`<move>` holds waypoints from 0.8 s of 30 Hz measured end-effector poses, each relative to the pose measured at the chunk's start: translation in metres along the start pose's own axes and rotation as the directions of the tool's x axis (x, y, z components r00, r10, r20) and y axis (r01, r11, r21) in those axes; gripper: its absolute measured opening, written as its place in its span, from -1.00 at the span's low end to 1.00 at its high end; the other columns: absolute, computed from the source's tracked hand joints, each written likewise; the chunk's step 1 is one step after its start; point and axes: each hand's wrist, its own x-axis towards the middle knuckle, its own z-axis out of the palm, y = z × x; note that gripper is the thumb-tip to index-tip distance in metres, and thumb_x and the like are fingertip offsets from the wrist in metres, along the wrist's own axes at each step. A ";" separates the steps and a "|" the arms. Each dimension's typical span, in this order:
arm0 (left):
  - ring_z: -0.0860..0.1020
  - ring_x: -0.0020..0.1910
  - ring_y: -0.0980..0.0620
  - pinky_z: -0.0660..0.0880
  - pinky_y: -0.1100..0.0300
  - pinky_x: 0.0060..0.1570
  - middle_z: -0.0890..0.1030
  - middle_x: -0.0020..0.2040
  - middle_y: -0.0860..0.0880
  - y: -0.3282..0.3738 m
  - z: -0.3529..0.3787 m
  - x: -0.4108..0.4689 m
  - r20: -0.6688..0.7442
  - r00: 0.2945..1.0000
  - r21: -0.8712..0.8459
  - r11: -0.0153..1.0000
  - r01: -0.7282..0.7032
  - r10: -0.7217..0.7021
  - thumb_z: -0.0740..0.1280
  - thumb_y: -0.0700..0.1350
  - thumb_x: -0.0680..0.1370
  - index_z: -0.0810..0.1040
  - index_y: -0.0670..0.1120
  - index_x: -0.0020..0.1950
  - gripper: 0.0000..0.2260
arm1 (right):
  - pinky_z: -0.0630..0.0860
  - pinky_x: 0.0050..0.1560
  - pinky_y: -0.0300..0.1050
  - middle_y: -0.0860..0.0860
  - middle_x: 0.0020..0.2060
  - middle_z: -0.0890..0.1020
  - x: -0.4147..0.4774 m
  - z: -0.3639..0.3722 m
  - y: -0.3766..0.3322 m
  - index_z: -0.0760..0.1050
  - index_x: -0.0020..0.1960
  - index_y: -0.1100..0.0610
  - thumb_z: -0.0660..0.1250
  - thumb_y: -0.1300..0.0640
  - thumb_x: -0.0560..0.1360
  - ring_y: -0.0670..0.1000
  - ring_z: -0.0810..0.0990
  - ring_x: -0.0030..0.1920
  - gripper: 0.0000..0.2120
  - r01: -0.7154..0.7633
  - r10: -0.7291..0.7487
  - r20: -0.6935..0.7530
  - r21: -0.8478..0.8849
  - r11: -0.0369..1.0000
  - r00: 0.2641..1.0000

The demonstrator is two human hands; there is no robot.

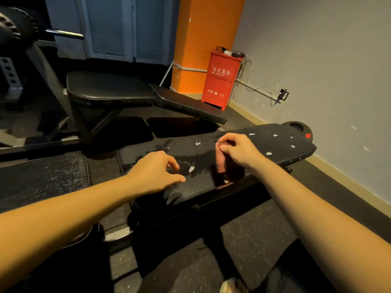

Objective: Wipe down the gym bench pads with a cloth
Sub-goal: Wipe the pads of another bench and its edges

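Over bench pad (pixel 265 142), long axis toward wall (pixel 317 60): right hand (pixel 240 149) pinches dangling cloth (pixel 221 160); left hand (pixel 154 172) relaxed, empty.

red fire-extinguisher box (pixel 220 80) by orange pillar (pixel 201 39) | barbell (pixel 63 33) far left

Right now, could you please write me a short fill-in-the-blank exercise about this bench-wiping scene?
1. The right hand has its fingers curled round a pinkish ____.
2. The left hand, above the bench pad, holds ____.
3. The small scraps scattered on the bench pad are ____ in colour.
4. The fire extinguisher box beside the orange pillar is ____ in colour.
Missing words: cloth; nothing; white; red.
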 end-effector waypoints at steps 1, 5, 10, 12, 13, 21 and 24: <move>0.55 0.27 0.08 0.50 0.02 0.28 0.65 0.23 0.08 -0.008 -0.001 -0.001 -0.003 1.000 0.105 0.994 -0.029 0.030 0.50 0.25 0.46 0.69 0.06 0.17 -0.61 | 0.45 0.08 -0.20 0.02 -0.02 0.68 0.005 0.001 0.013 0.67 0.09 0.14 0.34 0.28 0.58 0.00 0.60 0.06 -0.83 -0.013 0.015 0.024 -0.081 0.997 1.000; 0.47 0.26 0.03 0.45 0.01 0.25 0.55 0.29 0.10 -0.036 -0.002 -0.006 -0.001 0.998 0.331 0.942 -0.052 0.055 0.18 0.61 0.33 0.57 0.07 0.38 -0.16 | 0.47 0.31 0.02 0.06 0.23 0.66 0.011 0.026 0.050 0.54 0.35 0.09 0.32 0.16 0.63 0.13 0.58 0.28 -0.70 -0.016 0.033 0.049 -0.307 0.951 0.998; 0.48 0.27 0.00 0.48 0.01 0.24 0.57 0.30 0.07 -0.066 0.004 -0.012 -0.074 0.992 0.334 0.940 -0.069 0.100 0.15 0.61 0.31 0.54 0.02 0.41 -0.10 | 0.47 -0.13 -0.01 0.05 0.08 0.61 -0.003 0.053 0.070 0.42 0.30 0.07 0.24 0.02 0.67 0.13 0.61 0.06 -0.76 0.014 -0.118 -0.156 -0.546 0.837 0.981; 0.48 0.31 0.01 0.47 0.00 0.27 0.56 0.32 0.06 -0.071 0.006 -0.013 -0.071 0.987 0.354 0.929 -0.109 0.142 0.19 0.60 0.33 0.53 0.02 0.42 -0.12 | 0.44 -0.17 -0.04 0.06 0.07 0.59 -0.005 0.059 0.076 0.45 0.32 0.05 0.19 -0.03 0.68 0.12 0.61 0.04 -0.73 -0.005 -0.136 -0.199 -0.581 0.814 0.971; 0.47 0.33 0.02 0.46 0.01 0.29 0.55 0.35 0.07 -0.073 0.005 -0.013 -0.058 0.987 0.361 0.925 -0.122 0.152 0.20 0.61 0.33 0.51 0.02 0.43 -0.11 | 0.46 -0.16 -0.03 0.06 0.07 0.59 -0.004 0.061 0.077 0.46 0.33 0.05 0.19 -0.03 0.69 0.12 0.62 0.03 -0.72 -0.023 -0.120 -0.217 -0.561 0.827 0.969; 0.28 0.52 0.04 0.28 0.02 0.49 0.35 0.55 0.06 -0.094 -0.006 -0.007 0.030 0.999 0.349 0.936 -0.041 0.033 0.16 0.70 0.20 0.31 -0.03 0.60 0.16 | 0.40 -0.14 0.00 0.13 0.00 0.65 -0.012 0.122 -0.003 0.51 0.19 0.12 0.24 0.03 0.66 0.22 0.64 0.00 -0.79 0.057 -0.114 -0.091 -0.477 0.877 0.989; 0.23 0.56 0.00 0.23 0.04 0.51 0.28 0.60 0.02 -0.099 -0.004 -0.005 0.061 0.998 0.338 0.941 0.007 -0.029 0.13 0.73 0.14 0.25 -0.06 0.62 0.25 | 0.44 -0.15 0.04 0.13 0.02 0.60 -0.054 0.165 -0.061 0.49 0.20 0.13 0.23 0.00 0.66 0.23 0.62 -0.03 -0.77 0.348 -0.312 0.154 -0.427 0.835 0.938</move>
